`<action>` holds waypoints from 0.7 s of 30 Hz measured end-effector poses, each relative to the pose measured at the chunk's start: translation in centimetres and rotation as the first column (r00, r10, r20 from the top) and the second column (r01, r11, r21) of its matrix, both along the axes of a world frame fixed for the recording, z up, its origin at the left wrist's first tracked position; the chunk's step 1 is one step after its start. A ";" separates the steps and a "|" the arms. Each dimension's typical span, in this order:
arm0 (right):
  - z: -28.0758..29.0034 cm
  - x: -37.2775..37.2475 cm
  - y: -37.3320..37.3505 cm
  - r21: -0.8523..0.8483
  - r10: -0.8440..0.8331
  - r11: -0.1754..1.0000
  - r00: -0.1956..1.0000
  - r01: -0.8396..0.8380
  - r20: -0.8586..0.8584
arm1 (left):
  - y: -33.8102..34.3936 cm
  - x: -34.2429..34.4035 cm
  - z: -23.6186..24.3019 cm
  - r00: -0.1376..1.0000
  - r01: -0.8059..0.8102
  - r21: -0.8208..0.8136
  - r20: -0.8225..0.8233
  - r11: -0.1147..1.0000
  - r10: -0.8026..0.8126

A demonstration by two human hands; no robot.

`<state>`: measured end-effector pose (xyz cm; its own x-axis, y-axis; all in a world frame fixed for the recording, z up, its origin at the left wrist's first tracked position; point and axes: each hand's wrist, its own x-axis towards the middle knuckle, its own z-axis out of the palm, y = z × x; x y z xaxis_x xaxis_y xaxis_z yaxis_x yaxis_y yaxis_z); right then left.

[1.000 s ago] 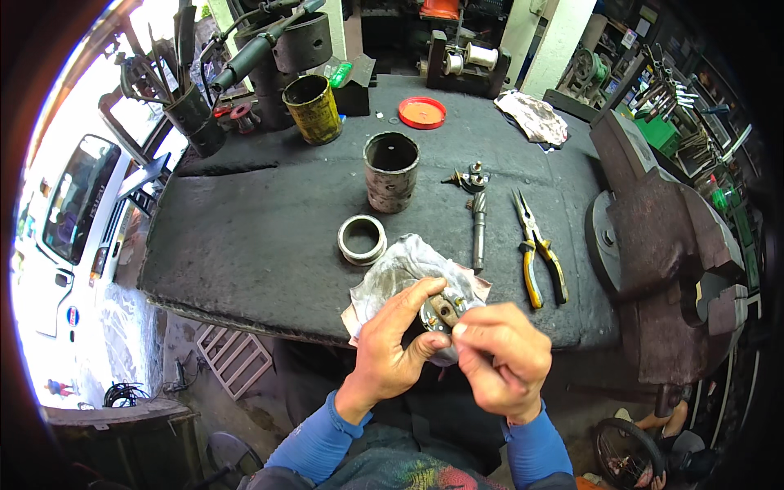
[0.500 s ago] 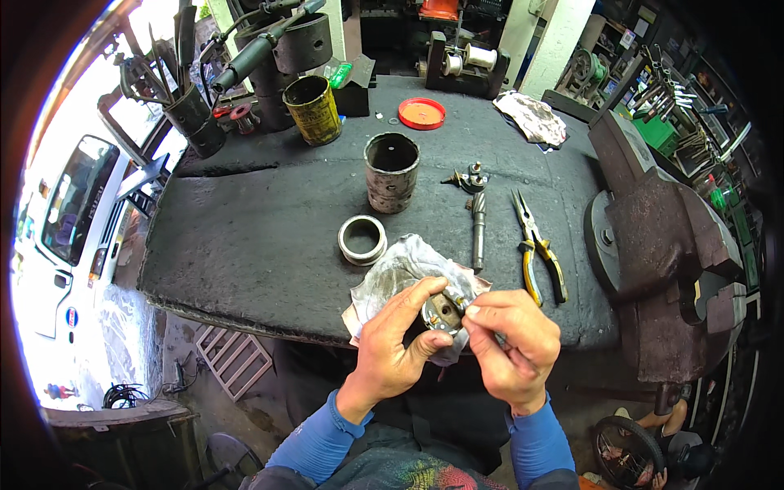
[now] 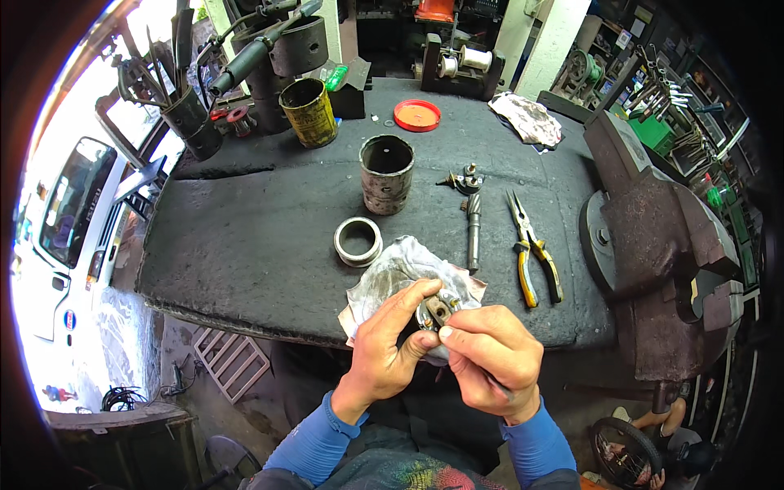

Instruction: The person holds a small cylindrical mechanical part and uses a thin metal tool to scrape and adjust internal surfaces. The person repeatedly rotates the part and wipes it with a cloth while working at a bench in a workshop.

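One black-topped table (image 3: 245, 237). At its near edge, one crumpled grey-white cloth (image 3: 408, 265); over it, your two hands — left hand (image 3: 385, 351) curled, thumb and fingers parted around one small round metal part (image 3: 435, 309); right hand (image 3: 496, 357) pinched nearly closed at its rim, contents hidden. Apparent step: fingertip work — next move likely needs left steady.

The sleeve (image 3: 386, 192) stands on the surface (image 3: 245, 229). Before it lie the ring (image 3: 359, 260), slightly left, and the rag (image 3: 404, 265), slightly right; farther before it is the held part (image 3: 437, 309). Right of it: cutter (image 3: 474, 237), pliers (image 3: 531, 245), then vise (image 3: 661, 253). Behind it: can (image 3: 313, 122) leftward, lid (image 3: 417, 116) slightly rightward.
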<state>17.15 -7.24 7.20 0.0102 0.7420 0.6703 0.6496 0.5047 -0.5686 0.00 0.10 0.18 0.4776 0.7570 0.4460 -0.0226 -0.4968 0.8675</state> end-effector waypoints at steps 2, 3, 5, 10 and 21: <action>-0.2 0.5 0.5 0.015 -0.025 1.000 1.000 0.025 -0.001 | -0.1 -0.1 0.2 1.000 0.015 -0.085 0.020 0.996 -0.014; -0.4 0.8 0.9 0.026 -0.050 0.998 0.999 0.050 -0.007 | -0.2 0.0 0.3 0.999 0.025 -0.125 0.033 0.992 -0.021; 0.1 0.2 0.3 0.012 -0.001 1.000 0.999 0.001 0.054 | 0.0 0.0 0.2 1.000 0.012 -0.068 0.020 0.998 -0.011; -0.3 0.8 0.7 0.011 -0.019 1.000 0.999 0.019 0.027 | -0.1 0.1 0.2 1.000 0.013 -0.071 0.029 0.997 -0.011; -0.6 0.5 -0.2 -0.022 -0.009 1.000 0.996 0.007 -0.086 | -0.3 0.2 0.1 1.000 -0.004 -0.022 0.021 1.000 0.004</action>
